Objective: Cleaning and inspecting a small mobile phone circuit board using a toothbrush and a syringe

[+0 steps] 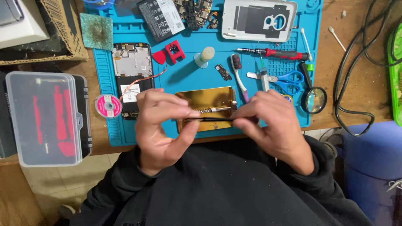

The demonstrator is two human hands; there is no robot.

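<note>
Over the blue mat's near edge | thin black strip lies left-to-right | left hand and right hand each pinch one end, equally near | gold clamp fixture just behind.

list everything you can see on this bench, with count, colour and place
work mat: 1, blue, bench centre
thin tool: 1, black, held between both hands
metal holder: 1, gold, mat front
opened phone: 1, silver and black, mat left
battery: 1, black, mat top
back cover: 1, white, mat top right
screwdriver: 1, red and black, mat right
scissors: 1, blue, mat right
magnifier: 1, black, mat right edge
toothbrush: 1, white, mat centre
case: 1, clear, left
left hand: 1, pinching tool
right hand: 1, pinching tool
</note>
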